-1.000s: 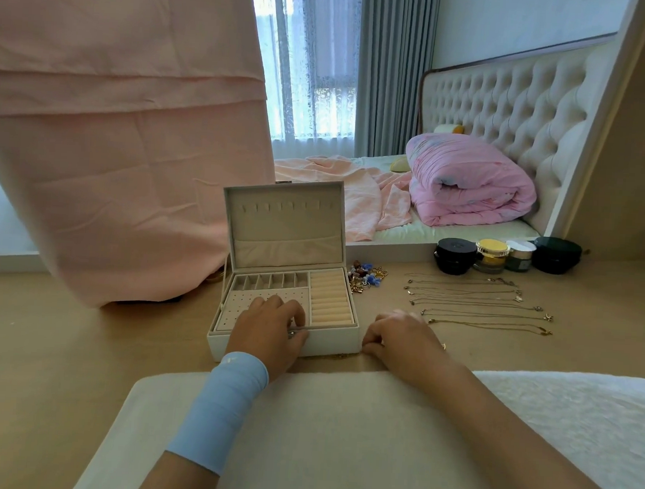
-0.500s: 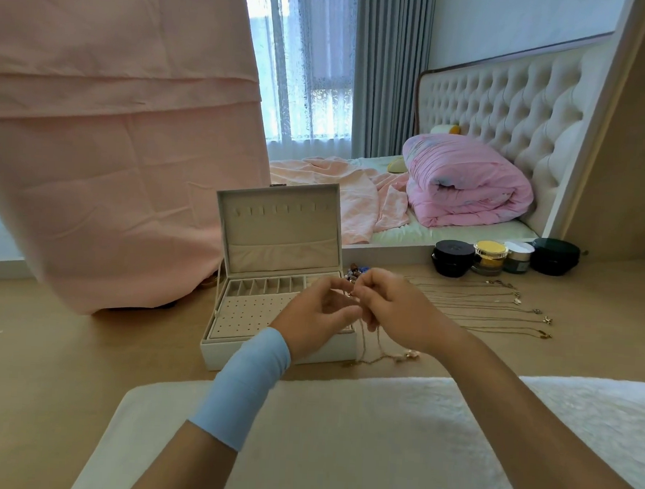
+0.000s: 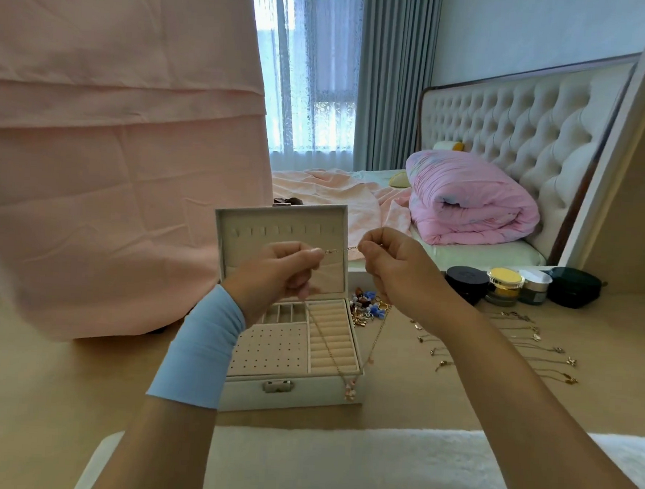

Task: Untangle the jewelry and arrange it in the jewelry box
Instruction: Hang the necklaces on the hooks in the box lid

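Pale wood floor [image 3: 39, 397] carries your whole layout, with a bed behind. Left of the jewelry box [image 3: 289, 395] hangs a broad pink cloth [image 3: 111, 155], touching nothing you need. The box stands open with its lid upright, so its row of hooks faces you. Below lie small back compartments, a perforated earring panel and, on the right side, ring rolls. I can make out no piece seated in any of them.

Above the box, your left hand [image 3: 273, 275] pinches one end of a gold necklace [image 3: 341, 248] between thumb and forefinger. Your right hand [image 3: 398, 275] pinches it a little further along, other fingers curled in. You hold that short stretch taut at lid height, probably to find the clasp or a knot. The rest hangs in a loop in front of the ring rolls, its pendant near the box's front right corner.

Just right of the box sits a heap of beads and charms [image 3: 366, 306], likely not yet sorted. Further right, several chains [image 3: 515, 347] lie straightened in rows, apart so they cannot re-tangle. Behind them, four closed pots [image 3: 503, 289] stand in a row, and their lids hide the contents.
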`<state>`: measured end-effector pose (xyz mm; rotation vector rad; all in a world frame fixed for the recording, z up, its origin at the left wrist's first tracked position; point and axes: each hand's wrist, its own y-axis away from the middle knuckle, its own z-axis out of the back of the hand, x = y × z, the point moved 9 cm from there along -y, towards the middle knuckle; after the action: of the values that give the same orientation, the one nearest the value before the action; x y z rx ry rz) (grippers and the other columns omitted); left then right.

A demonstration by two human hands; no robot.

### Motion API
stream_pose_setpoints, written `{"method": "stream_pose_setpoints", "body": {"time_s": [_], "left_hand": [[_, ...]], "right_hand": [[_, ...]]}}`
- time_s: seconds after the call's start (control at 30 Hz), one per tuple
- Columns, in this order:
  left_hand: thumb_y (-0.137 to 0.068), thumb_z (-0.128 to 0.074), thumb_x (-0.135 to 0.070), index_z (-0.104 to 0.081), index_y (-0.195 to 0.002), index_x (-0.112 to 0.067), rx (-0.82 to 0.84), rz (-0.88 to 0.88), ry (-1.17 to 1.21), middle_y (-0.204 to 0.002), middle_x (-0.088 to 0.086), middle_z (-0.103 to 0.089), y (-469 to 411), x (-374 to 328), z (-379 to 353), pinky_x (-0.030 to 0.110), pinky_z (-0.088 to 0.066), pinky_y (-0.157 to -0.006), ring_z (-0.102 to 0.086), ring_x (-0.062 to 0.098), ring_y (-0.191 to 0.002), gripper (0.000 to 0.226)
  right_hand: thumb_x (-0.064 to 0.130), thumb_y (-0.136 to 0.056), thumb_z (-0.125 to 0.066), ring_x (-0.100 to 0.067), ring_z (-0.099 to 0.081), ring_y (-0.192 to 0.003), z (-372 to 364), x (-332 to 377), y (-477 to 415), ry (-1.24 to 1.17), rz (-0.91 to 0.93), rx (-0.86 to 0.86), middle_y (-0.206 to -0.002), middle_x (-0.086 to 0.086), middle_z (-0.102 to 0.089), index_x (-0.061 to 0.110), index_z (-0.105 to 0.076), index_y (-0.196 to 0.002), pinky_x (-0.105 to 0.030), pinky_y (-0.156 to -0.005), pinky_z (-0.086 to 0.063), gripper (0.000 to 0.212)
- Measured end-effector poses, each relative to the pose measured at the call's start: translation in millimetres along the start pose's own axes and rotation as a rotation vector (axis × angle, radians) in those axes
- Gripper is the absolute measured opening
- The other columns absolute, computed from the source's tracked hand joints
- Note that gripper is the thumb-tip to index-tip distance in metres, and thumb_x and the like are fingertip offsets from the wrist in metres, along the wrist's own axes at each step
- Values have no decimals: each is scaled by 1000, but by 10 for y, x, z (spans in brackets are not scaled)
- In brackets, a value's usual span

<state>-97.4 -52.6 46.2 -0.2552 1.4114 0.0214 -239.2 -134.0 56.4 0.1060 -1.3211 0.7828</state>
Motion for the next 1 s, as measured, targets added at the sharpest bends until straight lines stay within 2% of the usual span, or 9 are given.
{"method": "stream_pose_setpoints", "body": {"time_s": [0.1, 0.17, 0.23, 0.37, 0.47, 0.57, 0.67, 0.83, 1.0], "left_hand": [[-98, -53, -19, -59, -70, -16, -38, -42, 120, -65, 3, -34, -107, -102, 89, 27, -48, -47, -34, 15, -51, 29], [-98, -53, -19, -59, -78, -13, -78, -75, 87, -63, 0, -36, -205, -144, 168, 20, -31, -42, -31, 13, -51, 22], [-97, -56, -19, -62, -82, -12, -142, -112, -17, -61, -2, -40, -313, -183, 262, 20, -27, -42, -32, 11, -48, 17], [-91, -66, -25, -68, -79, -17, -346, -162, -300, -59, -8, -53, -544, -124, 469, 18, -40, -48, -44, 7, -49, 15], [-88, -68, -32, -70, -77, -20, -430, -144, -457, -67, -7, -63, -728, 55, 507, 21, -44, -61, -55, 7, -61, 16], [-86, -68, -36, -70, -74, -19, -530, -95, -526, -69, -4, -68, -867, 172, 567, 23, -47, -66, -62, 14, -68, 22], [-85, -67, -39, -69, -71, -18, -604, -68, -564, -67, -4, -68, -967, 189, 622, 24, -49, -68, -64, 14, -69, 26], [-76, -60, -37, -68, -63, -9, -606, 43, -561, -62, 6, -68, -1154, 304, 643, 31, -56, -62, -63, 25, -63, 32], [-73, -56, -37, -56, -53, -7, -571, 170, -544, -55, 12, -58, -1170, 538, 630, 32, -53, -57, -53, 24, -52, 36]], "right_hand": [[20, -101, -58, 1, -46, -47, -91, 47, -73, 57, 28, 43, -59, 15, -55, 20, -65, -89, -12, -51, -38, 14], [25, -98, -63, -2, -51, -54, -177, 76, -107, 111, 41, 102, -72, 3, -65, 19, -71, -93, -13, -59, -42, 11], [27, -96, -65, -17, -58, -63, -193, 94, -170, 143, 54, 100, -79, -4, -71, 20, -75, -90, -19, -66, -44, 14], [25, -96, -64, -2, -45, -44, -99, -43, -434, 57, 12, -65, -48, 17, -51, 25, -73, -81, -18, -54, -37, 17], [29, -94, -68, -1, -55, -56, -52, -213, -626, 45, -10, -214, -57, 17, -60, 26, -73, -84, -23, -58, -41, 12], [31, -90, -73, -16, -68, -74, -9, -362, -781, 106, -11, -364, -75, 6, -70, 28, -72, -80, -31, -68, -53, 10], [31, -86, -77, -15, -66, -68, 7, -442, -900, 142, -14, -481, -72, 2, -69, 24, -72, -80, -30, -65, -52, 11], [23, -81, -78, -3, -59, -63, 15, -443, -1038, 228, 12, -601, -65, 8, -65, 19, -70, -76, -20, -57, -41, 10], [17, -80, -73, -17, -63, -67, -115, -513, -1096, 375, 10, -552, -65, 3, -68, 17, -71, -73, -28, -60, -47, 7]]}}
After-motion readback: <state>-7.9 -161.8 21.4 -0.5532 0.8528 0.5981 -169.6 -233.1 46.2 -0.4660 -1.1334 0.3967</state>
